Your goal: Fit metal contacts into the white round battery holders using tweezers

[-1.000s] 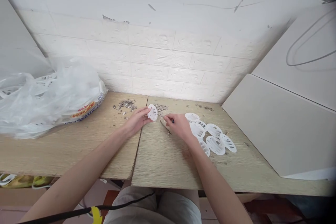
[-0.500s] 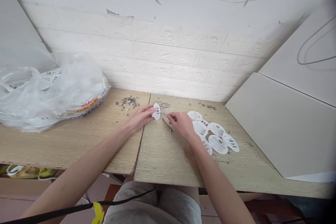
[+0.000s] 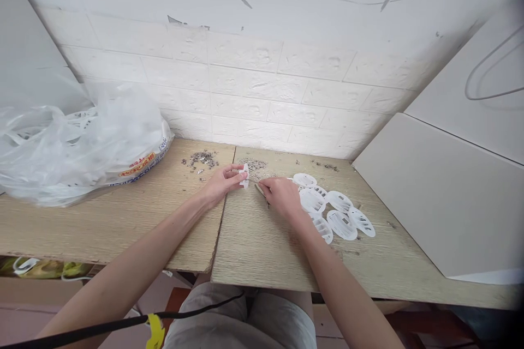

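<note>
Between the fingers and thumb of my left hand (image 3: 223, 184) is a white slotted plastic disc (image 3: 246, 179), turned nearly edge-on. My right hand (image 3: 282, 194) is closed around a thin metal tool (image 3: 253, 181) whose tip points at the disc. Whether the tip touches the disc I cannot tell, and most of the tool is hidden in the fingers. Just under my right hand, a slim metal object (image 3: 261, 194) lies on the table, partly covered. To the right of that hand, several similar white slotted discs (image 3: 342, 224) lie in an overlapping group.
Small metal pieces form one pile (image 3: 203, 159) left of the table seam and another pile (image 3: 254, 164) behind my hands. A plastic bag (image 3: 118, 142) stands at the left. White panels (image 3: 442, 191) border the right side, and a white brick-patterned wall (image 3: 254, 82) the back.
The disc in my left hand has turned from showing its slotted face to nearly edge-on. My right hand has shifted slightly, and the thin tool now points at the disc.
</note>
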`<state>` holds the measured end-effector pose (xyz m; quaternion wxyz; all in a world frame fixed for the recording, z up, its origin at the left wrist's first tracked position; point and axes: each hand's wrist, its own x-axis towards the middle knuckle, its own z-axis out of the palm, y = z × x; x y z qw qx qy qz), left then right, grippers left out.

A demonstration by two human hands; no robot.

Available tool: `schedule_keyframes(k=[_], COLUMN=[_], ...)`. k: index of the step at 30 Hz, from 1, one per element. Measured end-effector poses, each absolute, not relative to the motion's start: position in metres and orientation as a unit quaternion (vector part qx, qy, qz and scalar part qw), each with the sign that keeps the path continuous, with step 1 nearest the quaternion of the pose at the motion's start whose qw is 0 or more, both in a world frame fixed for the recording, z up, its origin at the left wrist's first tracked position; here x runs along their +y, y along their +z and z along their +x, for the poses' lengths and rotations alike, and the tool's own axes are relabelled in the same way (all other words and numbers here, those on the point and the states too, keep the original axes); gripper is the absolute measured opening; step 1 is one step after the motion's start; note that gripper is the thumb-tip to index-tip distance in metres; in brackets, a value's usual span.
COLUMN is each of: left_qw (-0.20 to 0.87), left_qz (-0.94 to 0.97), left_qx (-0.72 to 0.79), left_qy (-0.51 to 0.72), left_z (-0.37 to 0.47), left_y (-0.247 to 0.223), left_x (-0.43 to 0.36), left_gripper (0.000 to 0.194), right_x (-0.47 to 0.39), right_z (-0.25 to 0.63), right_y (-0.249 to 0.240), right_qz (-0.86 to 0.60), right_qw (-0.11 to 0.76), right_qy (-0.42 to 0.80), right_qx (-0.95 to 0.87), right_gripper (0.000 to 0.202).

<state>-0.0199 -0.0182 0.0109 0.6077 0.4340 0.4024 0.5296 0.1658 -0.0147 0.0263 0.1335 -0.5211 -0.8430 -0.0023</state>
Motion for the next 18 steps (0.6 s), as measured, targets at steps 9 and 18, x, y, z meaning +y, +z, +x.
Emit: schedule_keyframes(k=[9, 18], left_qw=[0.615, 0.606], left_qz=[0.414, 0.485], left_qx=[0.381, 0.317], left_qy=[0.553, 0.545], left_z=[-0.021, -0.019], left_y=[0.012, 0.016], left_x=[-0.016, -0.02], left_gripper=[0.035, 0.046], right_x=[-0.012, -0.002], right_z=[0.171, 0.166], right_y=[0.026, 0.019], right_qz=[-0.492, -0.462], right_qw=[0.186, 0.399], right_qy=[0.007, 0.334], right_qx=[-0.851, -0.718], right_gripper=[0.034, 0.037])
